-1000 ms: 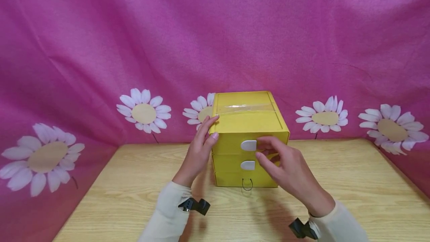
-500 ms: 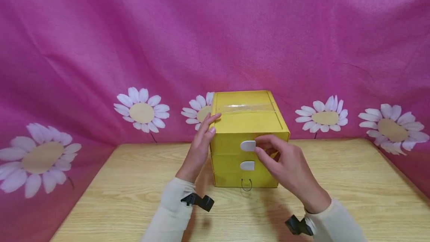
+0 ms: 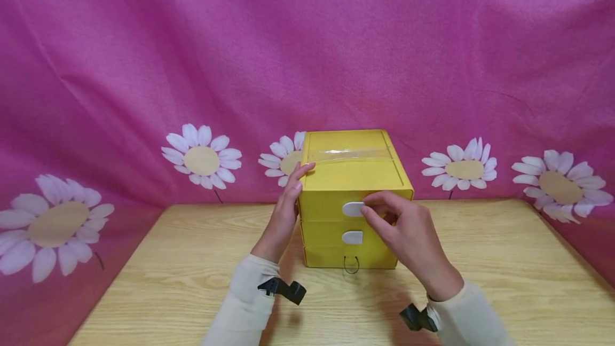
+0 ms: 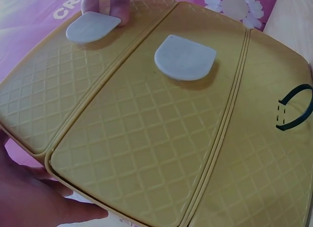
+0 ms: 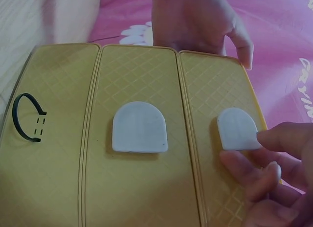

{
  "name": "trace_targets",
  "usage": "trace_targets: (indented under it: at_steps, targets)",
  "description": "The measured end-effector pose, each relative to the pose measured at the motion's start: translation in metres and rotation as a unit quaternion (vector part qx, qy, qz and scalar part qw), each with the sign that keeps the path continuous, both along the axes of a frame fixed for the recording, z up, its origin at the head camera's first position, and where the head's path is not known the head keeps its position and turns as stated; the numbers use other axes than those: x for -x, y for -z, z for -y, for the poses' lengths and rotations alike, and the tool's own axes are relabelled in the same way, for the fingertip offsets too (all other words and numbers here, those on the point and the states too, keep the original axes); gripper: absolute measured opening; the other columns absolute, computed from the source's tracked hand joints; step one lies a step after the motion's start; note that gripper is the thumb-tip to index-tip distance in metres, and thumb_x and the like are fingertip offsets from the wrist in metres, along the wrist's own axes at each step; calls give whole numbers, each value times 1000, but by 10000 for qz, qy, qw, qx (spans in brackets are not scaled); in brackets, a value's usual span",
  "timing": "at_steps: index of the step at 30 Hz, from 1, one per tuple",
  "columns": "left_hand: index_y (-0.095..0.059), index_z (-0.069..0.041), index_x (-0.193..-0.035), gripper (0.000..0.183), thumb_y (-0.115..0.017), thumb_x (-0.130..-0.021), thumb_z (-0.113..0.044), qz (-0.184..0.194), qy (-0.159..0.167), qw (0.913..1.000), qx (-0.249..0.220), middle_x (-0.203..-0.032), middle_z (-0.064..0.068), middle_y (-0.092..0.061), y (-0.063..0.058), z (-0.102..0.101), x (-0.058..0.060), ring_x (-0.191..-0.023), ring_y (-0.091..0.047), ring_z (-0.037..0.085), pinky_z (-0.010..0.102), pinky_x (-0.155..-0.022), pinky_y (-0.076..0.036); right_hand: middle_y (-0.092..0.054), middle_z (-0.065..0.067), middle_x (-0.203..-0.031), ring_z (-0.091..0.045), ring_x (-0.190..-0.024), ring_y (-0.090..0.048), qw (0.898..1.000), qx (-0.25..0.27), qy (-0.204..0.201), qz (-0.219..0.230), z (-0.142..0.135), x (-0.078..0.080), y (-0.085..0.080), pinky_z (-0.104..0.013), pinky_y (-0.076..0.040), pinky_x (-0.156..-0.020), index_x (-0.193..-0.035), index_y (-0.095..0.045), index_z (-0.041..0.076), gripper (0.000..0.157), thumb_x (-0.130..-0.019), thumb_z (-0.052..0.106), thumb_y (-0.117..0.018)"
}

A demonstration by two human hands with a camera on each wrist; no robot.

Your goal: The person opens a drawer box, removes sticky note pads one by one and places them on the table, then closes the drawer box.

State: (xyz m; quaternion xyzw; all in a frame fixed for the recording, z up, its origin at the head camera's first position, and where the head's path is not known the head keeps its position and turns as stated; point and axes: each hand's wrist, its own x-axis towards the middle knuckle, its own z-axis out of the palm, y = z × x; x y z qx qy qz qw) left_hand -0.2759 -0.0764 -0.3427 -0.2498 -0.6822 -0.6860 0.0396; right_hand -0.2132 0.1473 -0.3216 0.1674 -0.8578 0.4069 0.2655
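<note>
- Right hand (image 3: 412, 239): thumb and fingers pinch the edge of the upper white tab (image 3: 352, 209), on the yellow box (image 3: 355, 178)'s top front panel.
- Left hand (image 3: 283, 212): fingers extended, resting against the box's left side.
- Lower white tab (image 3: 353, 237): on the box's middle front panel.
- Black loop (image 5: 16, 120): on the box's bottom front panel.
- Clear tape (image 3: 346, 155): across the box's top.
- Wooden table (image 3: 192, 271): under the box.
- Pink daisy cloth (image 3: 307, 41): behind the box.
</note>
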Motion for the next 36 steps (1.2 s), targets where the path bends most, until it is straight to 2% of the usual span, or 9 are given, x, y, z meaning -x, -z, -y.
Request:
trace_targets:
  at_steps: [9,16,24,36]
  targets:
    - [-37,-32,-143,45,-27,-101,-43,52,2,10000,-12,-161,-4,0,3,-1,-2,-144,0,5,48,-115,-8,-65,14,-74,-7,-53,-50,9996,-127,40,-262,2,2,4,-23,-39,-47,-95,-69,20,11,-85,21,-74]
    - [-37,-30,-141,44,-27,-101,-44,-77,-11,10000,53,-162,-2,1,3,-2,-1,-144,1,5,50,-115,-4,-61,14,-69,-8,-52,-48,9993,-115,169,-326,3,3,5,-24,-37,-46,-93,-69,21,9,-86,22,-74]
    - [-38,-31,-141,44,-27,-101,-46,-71,-42,9999,87,-162,-3,0,5,-3,-2,-144,-1,6,50,-115,-7,-59,13,-69,-8,-52,-46,9988,-261,209,-365,2,3,8,-24,-36,-46,-95,-67,22,9,-88,22,-72]
    - [-37,-29,-143,44,-27,-102,-44,-186,10,9997,143,-162,-1,1,3,-2,-2,-144,1,4,50,-115,-8,-58,12,-68,-8,-53,-44,9982,-188,267,-499,2,5,9,-23,-35,-47,-94,-68,20,7,-88,19,-72]
